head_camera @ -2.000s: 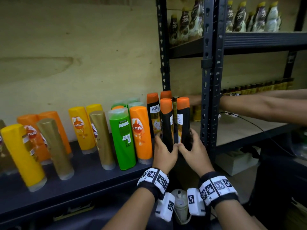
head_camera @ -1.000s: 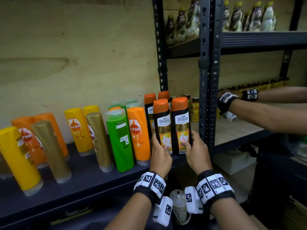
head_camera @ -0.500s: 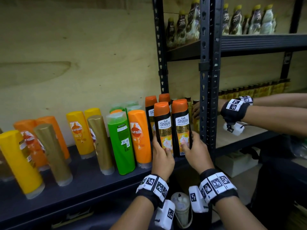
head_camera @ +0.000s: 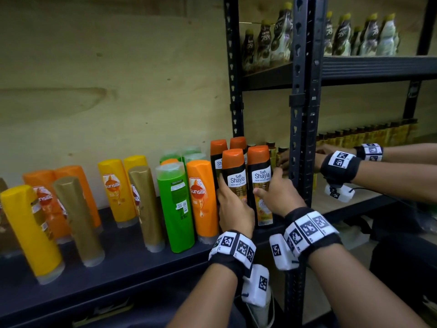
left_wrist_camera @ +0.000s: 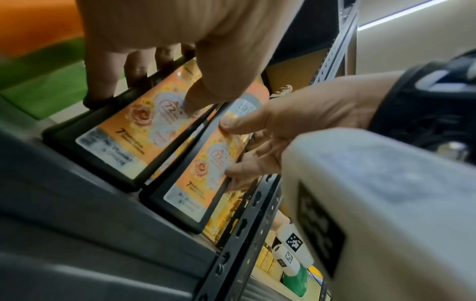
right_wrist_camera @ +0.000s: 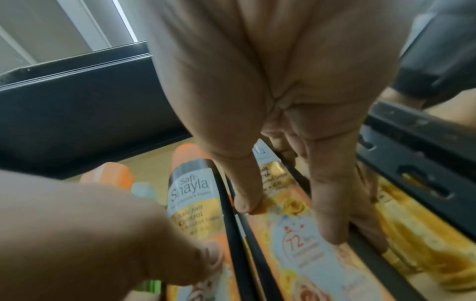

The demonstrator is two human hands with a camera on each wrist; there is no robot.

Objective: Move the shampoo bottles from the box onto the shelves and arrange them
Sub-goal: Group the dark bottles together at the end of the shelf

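Note:
Two black Safi Shayla shampoo bottles with orange caps stand side by side at the right end of the dark shelf (head_camera: 118, 256), labels facing me. My left hand (head_camera: 233, 197) grips the left bottle (head_camera: 234, 178), fingers round its left edge and thumb on the label (left_wrist_camera: 115, 138). My right hand (head_camera: 269, 185) holds the right bottle (head_camera: 260, 183), thumb on the label and fingers along its right side (right_wrist_camera: 296, 240). Two more Shayla bottles (head_camera: 218, 155) stand right behind them.
Orange Sunsilk (head_camera: 201, 197), green (head_camera: 175, 207), gold (head_camera: 145, 204) and yellow bottles (head_camera: 26, 228) fill the shelf to the left. A black upright post (head_camera: 302, 114) stands close on the right. Beyond it, another person's hands (head_camera: 340, 162) work among amber bottles (head_camera: 366, 136).
The two front bottles, side-on two seconds ago, now face label-forward and stand still on the shelf. Both my hands have slid a little higher up them. The other person's hands shifted.

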